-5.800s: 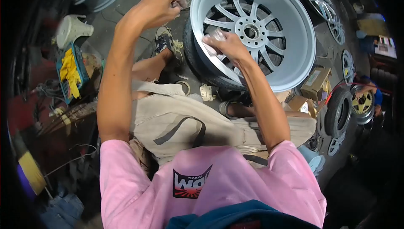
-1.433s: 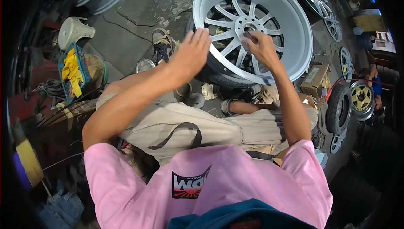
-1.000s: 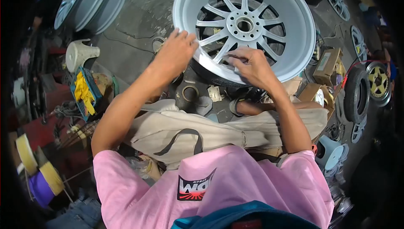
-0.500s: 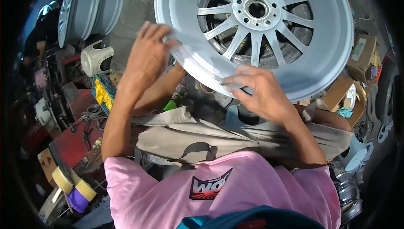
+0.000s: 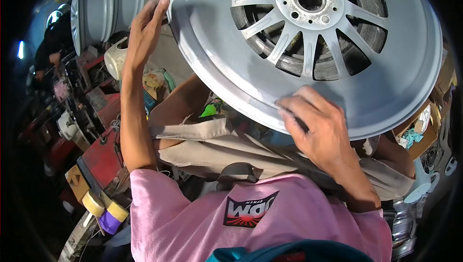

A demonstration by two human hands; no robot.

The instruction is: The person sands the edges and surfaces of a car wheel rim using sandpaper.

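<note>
A large grey multi-spoke wheel rim (image 5: pixel 333 95) lies face up in front of me, above my knees. Its near lip shows a paler, whitish band. My right hand (image 5: pixel 316 124) is bent over this near lip, fingers and thumb curled together against the edge; a small thing may be pinched there, but the fingers hide it. At the rim's left edge is my left hand (image 5: pixel 149 30), its fingers stretched out along the outer side, the fingertips at or very near the edge. Through the spokes a dark, worn round support shows beneath the rim.
More grey rims (image 5: pixel 96 16) stand at the upper left, near a cream plastic stool (image 5: pixel 115 58). Red machinery (image 5: pixel 103 132) and a yellow-and-purple sponge-like item (image 5: pixel 108 214) lie on the left. Cardboard boxes (image 5: pixel 424 139) sit right; shiny rims (image 5: pixel 404 228) are stacked lower right.
My left hand has moved up and left to the rim's left edge. My right hand has shifted right along the near lip, and the rim appears lower and farther right in view.
</note>
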